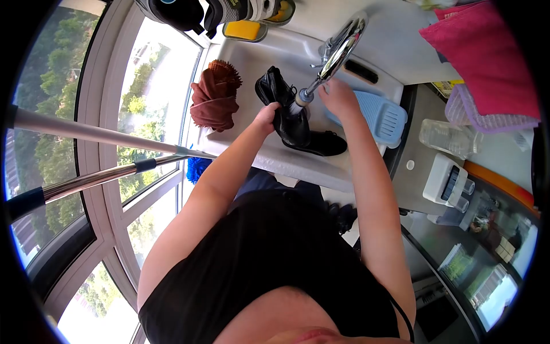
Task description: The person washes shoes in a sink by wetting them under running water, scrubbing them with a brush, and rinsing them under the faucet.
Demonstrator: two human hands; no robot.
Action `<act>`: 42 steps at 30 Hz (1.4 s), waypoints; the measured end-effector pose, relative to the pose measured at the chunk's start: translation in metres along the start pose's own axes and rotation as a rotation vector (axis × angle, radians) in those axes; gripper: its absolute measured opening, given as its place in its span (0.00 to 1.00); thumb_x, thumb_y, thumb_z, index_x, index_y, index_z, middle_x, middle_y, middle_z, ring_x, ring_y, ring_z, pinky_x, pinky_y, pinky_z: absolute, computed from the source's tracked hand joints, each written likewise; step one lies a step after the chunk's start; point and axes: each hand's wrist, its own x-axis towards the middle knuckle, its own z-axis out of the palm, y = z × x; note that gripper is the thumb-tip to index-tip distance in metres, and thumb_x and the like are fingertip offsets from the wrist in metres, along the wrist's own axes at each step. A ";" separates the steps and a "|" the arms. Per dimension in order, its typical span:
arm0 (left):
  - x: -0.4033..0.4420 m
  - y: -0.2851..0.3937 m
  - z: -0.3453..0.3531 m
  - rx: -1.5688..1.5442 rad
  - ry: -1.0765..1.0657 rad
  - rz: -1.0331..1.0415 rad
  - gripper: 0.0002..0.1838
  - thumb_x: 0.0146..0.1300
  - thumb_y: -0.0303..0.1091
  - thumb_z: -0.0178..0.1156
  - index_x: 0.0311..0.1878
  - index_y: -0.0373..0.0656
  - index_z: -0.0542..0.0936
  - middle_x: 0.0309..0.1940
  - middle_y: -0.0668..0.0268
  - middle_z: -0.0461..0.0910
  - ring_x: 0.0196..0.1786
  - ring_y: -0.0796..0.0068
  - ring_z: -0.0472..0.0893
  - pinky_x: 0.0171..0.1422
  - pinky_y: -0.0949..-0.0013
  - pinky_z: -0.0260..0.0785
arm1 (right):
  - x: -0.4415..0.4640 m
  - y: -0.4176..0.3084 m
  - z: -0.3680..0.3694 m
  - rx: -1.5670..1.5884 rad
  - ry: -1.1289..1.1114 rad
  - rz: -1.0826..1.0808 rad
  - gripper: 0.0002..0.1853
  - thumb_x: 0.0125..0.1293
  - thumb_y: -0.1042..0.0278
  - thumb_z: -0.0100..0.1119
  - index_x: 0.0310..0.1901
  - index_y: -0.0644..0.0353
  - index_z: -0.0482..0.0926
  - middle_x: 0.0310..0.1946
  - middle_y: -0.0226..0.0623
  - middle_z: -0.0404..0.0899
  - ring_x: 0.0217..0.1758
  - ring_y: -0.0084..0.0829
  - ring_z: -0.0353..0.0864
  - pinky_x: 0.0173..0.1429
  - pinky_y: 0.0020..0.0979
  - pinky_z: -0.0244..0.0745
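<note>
My left hand (266, 117) grips a black lace-up shoe (293, 127) at its side, holding it tilted under the chrome faucet (338, 57). Whitish water runs from the spout onto the shoe. A second black shoe (326, 143) lies in the white sink (260, 152), close to its front wall and partly behind the held one. My right hand (339, 96) is just right of the spout, near the light-blue washboard (381, 117). Its fingers are partly hidden by the spout, and I see nothing plainly held in them.
A bunched brown cloth (215, 100) rests at the sink's left side. A dark brush (361, 71) and a yellow sponge (242, 30) lie along the back, with sneakers (229, 11) nearby. Two poles (103, 129) slant in from the left. A pink cloth (487, 57) hangs right.
</note>
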 end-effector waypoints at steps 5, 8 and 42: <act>-0.046 0.029 0.018 -0.019 -0.133 0.005 0.25 0.74 0.47 0.54 0.63 0.36 0.76 0.56 0.56 0.83 0.57 0.59 0.83 0.69 0.55 0.73 | 0.089 0.006 0.009 0.144 -0.066 0.036 0.14 0.65 0.61 0.62 0.49 0.57 0.84 0.41 0.46 0.87 0.44 0.38 0.87 0.51 0.34 0.79; -0.049 0.037 0.004 0.005 -0.168 -0.060 0.31 0.75 0.58 0.51 0.66 0.40 0.75 0.59 0.59 0.82 0.59 0.61 0.82 0.71 0.55 0.70 | 0.094 0.020 0.029 0.337 0.072 -0.189 0.14 0.64 0.65 0.63 0.47 0.64 0.83 0.35 0.41 0.87 0.37 0.31 0.84 0.48 0.31 0.78; -0.083 0.077 0.015 0.886 -0.164 0.385 0.49 0.43 0.27 0.82 0.71 0.36 0.70 0.62 0.57 0.77 0.63 0.65 0.77 0.70 0.64 0.68 | -0.055 0.029 0.130 0.452 0.198 0.030 0.43 0.55 0.74 0.63 0.75 0.60 0.59 0.66 0.55 0.65 0.69 0.53 0.67 0.73 0.41 0.65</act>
